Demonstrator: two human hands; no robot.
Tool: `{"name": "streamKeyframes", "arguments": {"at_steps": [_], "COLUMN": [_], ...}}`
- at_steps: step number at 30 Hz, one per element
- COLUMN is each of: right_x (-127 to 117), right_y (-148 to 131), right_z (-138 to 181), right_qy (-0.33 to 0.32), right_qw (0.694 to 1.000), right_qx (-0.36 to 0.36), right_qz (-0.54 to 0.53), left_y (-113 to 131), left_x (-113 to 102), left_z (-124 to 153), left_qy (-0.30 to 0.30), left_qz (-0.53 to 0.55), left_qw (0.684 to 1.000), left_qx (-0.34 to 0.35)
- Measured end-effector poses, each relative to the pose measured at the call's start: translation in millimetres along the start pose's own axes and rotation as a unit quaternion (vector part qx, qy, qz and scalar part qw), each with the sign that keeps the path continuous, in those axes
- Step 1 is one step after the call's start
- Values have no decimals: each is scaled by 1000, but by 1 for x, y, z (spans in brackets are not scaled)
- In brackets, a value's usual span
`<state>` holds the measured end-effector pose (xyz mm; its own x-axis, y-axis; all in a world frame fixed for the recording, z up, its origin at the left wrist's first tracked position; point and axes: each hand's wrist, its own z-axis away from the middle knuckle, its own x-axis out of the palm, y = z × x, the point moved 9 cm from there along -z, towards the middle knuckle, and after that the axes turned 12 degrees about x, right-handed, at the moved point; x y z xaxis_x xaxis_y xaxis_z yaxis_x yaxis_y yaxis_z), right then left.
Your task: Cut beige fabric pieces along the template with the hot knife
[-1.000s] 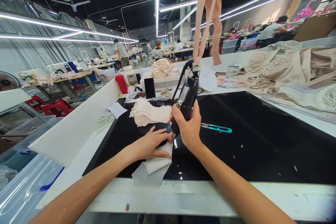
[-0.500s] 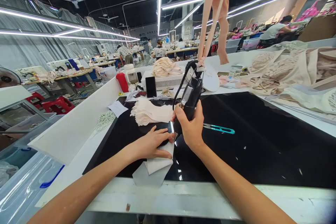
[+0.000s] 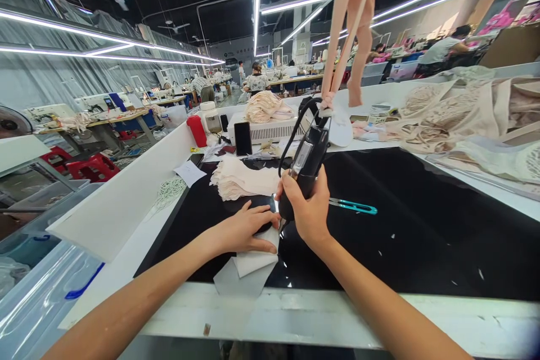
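My right hand [image 3: 310,208] is wrapped around a black corded hand-held power tool [image 3: 310,149], held upright with its lower end near the black work surface. Its tip is hidden behind my fingers. Pale pink fabric strips [image 3: 336,62] tied to its top run up out of view. With fingers spread, my left hand [image 3: 247,228] presses a folded piece of cream fabric [image 3: 257,261] flat, just left of the tool. A pale grey sheet [image 3: 242,281] pokes out beneath that fabric. Beyond my left hand lies a layered stack of cream fabric pieces [image 3: 244,179].
Turquoise thread snips [image 3: 356,206] lie right of the tool, among small white scraps. A phone [image 3: 242,139] leans on a white box [image 3: 276,132] at the back. Cream garments [image 3: 459,112] are heaped at the right. A white side panel [image 3: 126,202] borders the left.
The tool and my right hand have shifted slightly to the right. The pink strips have swung a little right. My left hand stays on the fabric.
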<state>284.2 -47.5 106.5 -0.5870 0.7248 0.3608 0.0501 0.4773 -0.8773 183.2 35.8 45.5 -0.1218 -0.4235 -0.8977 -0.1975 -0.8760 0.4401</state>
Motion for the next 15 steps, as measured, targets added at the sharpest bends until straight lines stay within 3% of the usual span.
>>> {"name": "streamKeyframes", "arguments": {"at_steps": [15], "right_x": [-2], "right_y": [0], "right_z": [12], "right_qy": [0], "right_qw": [1000], "right_qx": [-3], "right_qz": [18], "left_y": [-4], "left_x": [2], "left_z": [-1], "left_qy": [-7], "left_qz": [10], "left_qw": [1000], "left_qx": [8]}}
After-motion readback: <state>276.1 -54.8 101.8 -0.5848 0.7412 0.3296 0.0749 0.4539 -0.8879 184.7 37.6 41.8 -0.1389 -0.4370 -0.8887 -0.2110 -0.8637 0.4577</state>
